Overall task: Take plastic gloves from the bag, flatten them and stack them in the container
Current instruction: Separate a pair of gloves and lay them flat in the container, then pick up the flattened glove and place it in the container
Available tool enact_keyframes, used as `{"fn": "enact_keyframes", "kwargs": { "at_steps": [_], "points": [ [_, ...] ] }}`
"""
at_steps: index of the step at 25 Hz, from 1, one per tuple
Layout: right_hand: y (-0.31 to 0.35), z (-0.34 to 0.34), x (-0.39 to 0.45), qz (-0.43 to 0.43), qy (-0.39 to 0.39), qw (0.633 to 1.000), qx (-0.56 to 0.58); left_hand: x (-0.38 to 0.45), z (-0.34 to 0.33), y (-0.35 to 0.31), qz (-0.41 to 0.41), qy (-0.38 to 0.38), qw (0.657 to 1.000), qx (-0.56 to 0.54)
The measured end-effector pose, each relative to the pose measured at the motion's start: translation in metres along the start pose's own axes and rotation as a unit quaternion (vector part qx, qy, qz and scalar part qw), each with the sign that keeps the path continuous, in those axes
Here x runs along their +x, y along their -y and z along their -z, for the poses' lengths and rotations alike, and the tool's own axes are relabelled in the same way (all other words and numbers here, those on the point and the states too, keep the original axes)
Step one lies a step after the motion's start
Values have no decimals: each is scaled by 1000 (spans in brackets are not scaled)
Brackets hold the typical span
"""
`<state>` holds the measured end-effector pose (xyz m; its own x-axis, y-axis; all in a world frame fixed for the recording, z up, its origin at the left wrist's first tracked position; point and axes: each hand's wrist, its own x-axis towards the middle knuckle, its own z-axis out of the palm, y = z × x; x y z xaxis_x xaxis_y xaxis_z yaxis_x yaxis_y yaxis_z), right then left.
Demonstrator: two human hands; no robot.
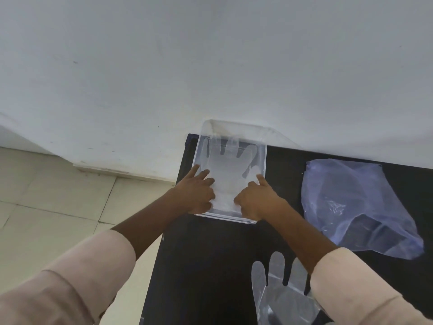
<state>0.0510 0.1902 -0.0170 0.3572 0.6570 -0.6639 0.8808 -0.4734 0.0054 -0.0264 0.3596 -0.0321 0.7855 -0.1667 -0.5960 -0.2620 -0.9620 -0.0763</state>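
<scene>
A clear plastic container [265, 158] stands at the far left of the black table, against the wall. Translucent plastic gloves [230, 167] lie flat inside it, fingers pointing at the wall. My left hand [199, 192] rests on the left part of the gloves, fingers spread and pressing down. My right hand [254, 198] presses on their right part, index finger stretched out. Another clear glove [276, 292] lies on the table near me, partly under my right sleeve. The bluish plastic bag [351, 205] lies crumpled to the right.
The black table [210, 266] ends at a left edge just beside the container, with tiled floor [58, 202] below. A white wall [210, 66] rises directly behind the container and the bag.
</scene>
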Motion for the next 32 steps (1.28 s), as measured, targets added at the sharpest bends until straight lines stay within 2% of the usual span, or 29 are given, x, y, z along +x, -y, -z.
{"fn": "enact_keyframes", "kwargs": {
  "at_steps": [4, 6, 8, 10, 11, 12, 14, 15, 17, 18, 19, 24, 27, 32],
  "points": [
    [1, -2, 3, -9, 21, 999, -35, 3, 3, 3, -3, 29, 999, 37],
    [0, 0, 1, -9, 6, 1000, -24, 2, 8, 4, -5, 33, 999, 35],
    [-1, 5, -6, -2, -44, 999, 10, -2, 17, 3, -15, 12, 1000, 3],
    [-4, 9, -14, 0, -147, 984, 96, -4, 23, 2, -10, -52, 990, -132],
    [-5, 9, -20, -7, -212, 962, 175, -6, 25, 1, 1, -102, 966, -238],
    [-6, 10, -29, -19, -276, 924, 264, -9, 28, -2, 18, -157, 926, -343],
    [-6, 11, -47, -62, -361, 831, 419, -16, 38, -12, 71, -252, 821, -507],
    [-5, 12, -57, -85, -374, 783, 490, -20, 45, -20, 91, -279, 774, -562],
    [-2, 10, -77, -110, -360, 684, 625, -30, 61, -41, 106, -287, 696, -649],
    [-1, 6, -87, -110, -350, 642, 674, -35, 66, -53, 100, -275, 666, -686],
    [1, -1, -99, -110, -346, 614, 701, -42, 69, -67, 87, -261, 651, -707],
    [24, -56, -162, -164, -329, 586, 722, -73, 55, -143, 30, -189, 658, -729],
    [45, -93, -191, -192, -319, 566, 736, -86, 36, -180, 30, -146, 651, -745],
    [73, -152, -228, -249, -285, 550, 745, -106, -2, -232, 31, -96, 661, -744]
  ]
}}
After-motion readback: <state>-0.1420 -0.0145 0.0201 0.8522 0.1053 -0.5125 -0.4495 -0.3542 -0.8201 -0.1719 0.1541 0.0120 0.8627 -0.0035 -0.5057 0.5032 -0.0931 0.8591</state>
